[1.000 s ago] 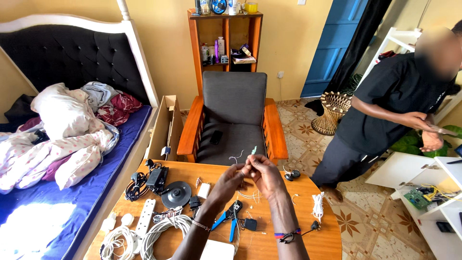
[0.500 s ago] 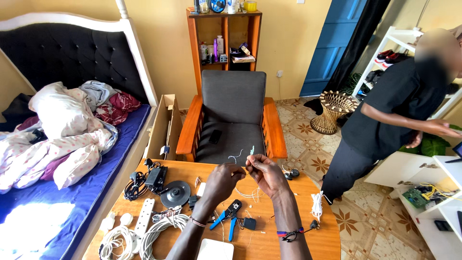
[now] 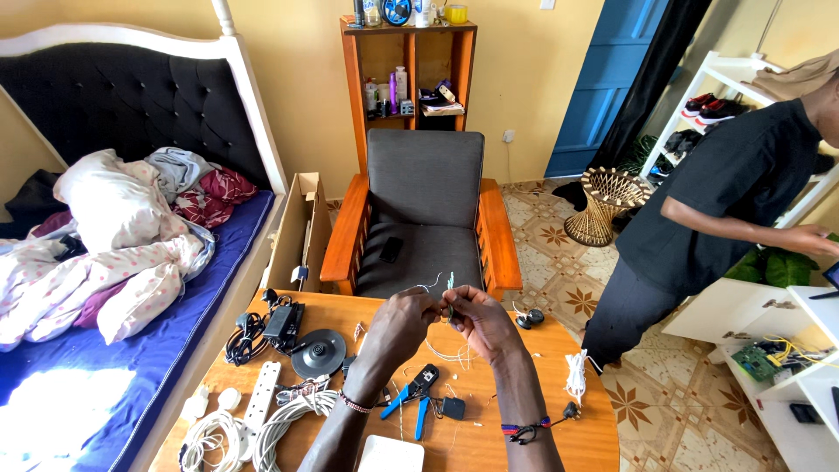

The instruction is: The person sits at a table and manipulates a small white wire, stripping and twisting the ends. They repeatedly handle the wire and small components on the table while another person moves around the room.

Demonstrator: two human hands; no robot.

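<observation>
1. Here, my left hand (image 3: pixel 404 316) and right hand (image 3: pixel 474 316) meet above the wooden table (image 3: pixel 559 419), fingers pinched shut on a thin wire (image 3: pixel 447 285) whose pale ends poke up between them.
2. Exactly how the wire runs inside my fingers is hidden (too fine to tell).
3. Blue-handled pliers (image 3: pixel 412 393) lie below my wrists, untouched.
4. White cable coils (image 3: pixel 253 424) are cut off by the bottom edge.
5. A person in black (image 3: pixel 708 201) stands right, partly out of view.

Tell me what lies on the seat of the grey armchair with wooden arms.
On the grey armchair seat lies one small flat black device, perhaps a phone. The seat's front edge is covered by the left hand and right hand pinching thin pale wires.
</observation>
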